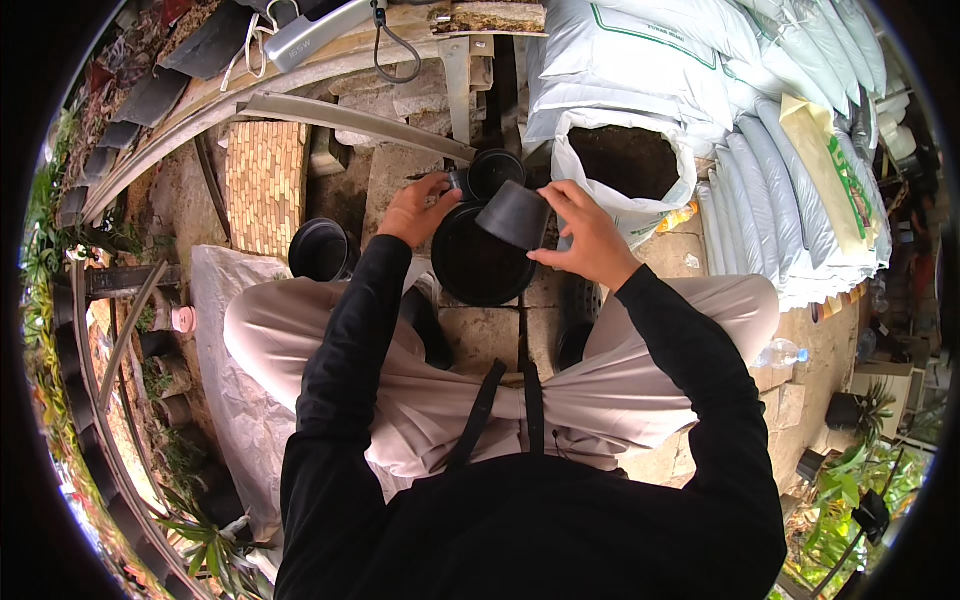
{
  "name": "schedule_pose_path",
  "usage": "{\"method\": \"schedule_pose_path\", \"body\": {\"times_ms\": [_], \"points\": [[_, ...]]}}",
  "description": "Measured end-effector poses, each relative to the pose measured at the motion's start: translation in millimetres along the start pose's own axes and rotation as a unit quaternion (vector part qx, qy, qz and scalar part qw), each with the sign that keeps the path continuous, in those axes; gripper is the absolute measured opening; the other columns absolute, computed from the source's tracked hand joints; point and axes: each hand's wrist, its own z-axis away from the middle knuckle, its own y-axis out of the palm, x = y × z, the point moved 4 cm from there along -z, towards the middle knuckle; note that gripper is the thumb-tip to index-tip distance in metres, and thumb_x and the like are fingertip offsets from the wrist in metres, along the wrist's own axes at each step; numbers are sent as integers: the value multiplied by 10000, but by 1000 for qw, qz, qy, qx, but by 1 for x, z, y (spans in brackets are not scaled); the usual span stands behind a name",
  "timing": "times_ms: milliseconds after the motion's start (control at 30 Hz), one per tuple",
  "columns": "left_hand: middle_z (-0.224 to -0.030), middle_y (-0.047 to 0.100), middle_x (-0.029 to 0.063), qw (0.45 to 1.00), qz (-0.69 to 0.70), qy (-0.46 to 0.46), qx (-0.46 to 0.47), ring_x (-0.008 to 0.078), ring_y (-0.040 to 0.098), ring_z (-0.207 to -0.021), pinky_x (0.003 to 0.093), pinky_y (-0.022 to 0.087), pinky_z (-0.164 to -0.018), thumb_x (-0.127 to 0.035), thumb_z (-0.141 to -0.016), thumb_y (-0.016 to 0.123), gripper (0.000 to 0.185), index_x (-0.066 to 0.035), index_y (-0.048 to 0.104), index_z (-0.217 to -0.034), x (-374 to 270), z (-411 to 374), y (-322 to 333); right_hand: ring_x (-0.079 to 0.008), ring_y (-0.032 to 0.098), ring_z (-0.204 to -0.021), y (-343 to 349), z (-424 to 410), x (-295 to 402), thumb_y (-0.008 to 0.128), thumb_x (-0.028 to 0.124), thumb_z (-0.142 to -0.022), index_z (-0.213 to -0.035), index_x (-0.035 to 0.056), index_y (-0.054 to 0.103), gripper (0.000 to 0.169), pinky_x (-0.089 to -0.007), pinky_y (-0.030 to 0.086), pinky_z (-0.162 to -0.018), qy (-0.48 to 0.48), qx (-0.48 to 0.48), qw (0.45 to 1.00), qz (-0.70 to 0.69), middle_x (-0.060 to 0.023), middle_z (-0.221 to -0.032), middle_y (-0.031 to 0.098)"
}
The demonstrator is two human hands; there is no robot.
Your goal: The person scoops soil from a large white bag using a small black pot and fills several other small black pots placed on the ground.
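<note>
My right hand (pixel 589 236) grips a small black plastic plant pot (pixel 514 216), tilted on its side, with fingers on one end and the thumb near the other. Under it sits a wide round black container (pixel 480 274) with a dark inside. Another black pot (pixel 496 171) stands just beyond, its opening upward. My left hand (pixel 421 210) is beside that pot, fingertips at a small dark piece (pixel 459 180); whether they grip it is unclear. A further black pot (pixel 321 247) stands to the left, near my left forearm.
An open white sack of dark soil (pixel 622 161) stands beyond my right hand, with stacked white sacks (pixel 637 67) behind. A woven block (pixel 266 187), a metal bar (pixel 352 124) and a plastic sheet (pixel 240 360) lie left. A plastic bottle (pixel 781 353) lies right.
</note>
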Motion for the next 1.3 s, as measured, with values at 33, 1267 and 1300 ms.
{"method": "schedule_pose_path", "body": {"times_ms": [33, 1267, 1300], "points": [[-1217, 722, 196, 1000, -7, 24, 8, 347, 679, -1202, 439, 535, -1013, -347, -911, 807, 637, -20, 580, -1409, -4, 1, 1, -216, 658, -1028, -3, -3, -2, 909, 251, -781, -1350, -44, 587, 717, -307, 581, -733, 34, -17, 998, -46, -136, -1324, 564], [-1192, 582, 109, 960, -225, 130, 103, 320, 602, -1162, 445, 538, -952, -367, -684, 942, 788, -13, 652, -1325, -75, 63, 56, -389, 725, -994, 78, 17, -78, 611, 57, -916, -1581, -80, 314, 741, -452, 543, -868, 164, 264, 950, -42, -242, -976, 750], [-1184, 582, 108, 960, -221, 142, 96, 318, 603, -1159, 444, 542, -942, -369, -684, 942, 788, -13, 652, -1324, -80, 64, 61, -389, 725, -992, 79, 17, -80, 613, 57, -917, -1578, -81, 319, 737, -452, 543, -865, 154, 254, 954, -38, -241, -974, 750]]}}
